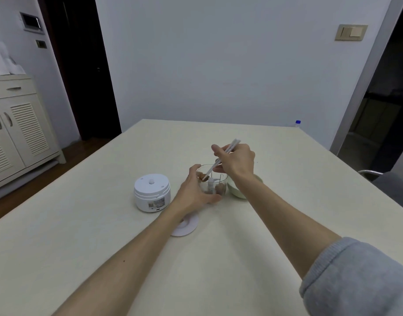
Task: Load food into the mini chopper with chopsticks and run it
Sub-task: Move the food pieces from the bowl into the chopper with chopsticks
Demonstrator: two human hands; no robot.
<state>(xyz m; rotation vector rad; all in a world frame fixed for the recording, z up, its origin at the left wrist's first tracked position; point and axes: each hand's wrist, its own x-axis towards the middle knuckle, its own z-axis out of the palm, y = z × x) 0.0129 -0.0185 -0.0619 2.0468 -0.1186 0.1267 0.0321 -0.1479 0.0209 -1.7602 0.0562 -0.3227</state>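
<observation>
Pale walls, a dark doorway on the left and a white louvred cabinet (pixel 15 124) are seen behind a large cream table (pixel 287 179). Near the middle of the table a small clear cup (pixel 213 182) of the chopper is placed, and brown pieces of food (pixel 219 189) are seen inside it, around a white centre post. The cup is held from the left side by the left hand (pixel 193 192), with the thumb and fingers curled round its wall. White chopsticks (pixel 221 158) are gripped by the right hand (pixel 235 160) above the cup; their tips are lowered into it, and a brown piece is pinched between them at the rim. Just beside the cup on the right, a pale green bowl (pixel 238 190) is partly hidden by the right forearm. To the left of the cup the white motor unit (pixel 152 192) is set apart on the table, with a label on its side. A white round lid (pixel 185 226) is lying nearer, partly under the left wrist. A grey sleeve (pixel 360 277) is pushed up on the right arm. A bottle with a blue cap (pixel 298 122) is seen at the far edge.
</observation>
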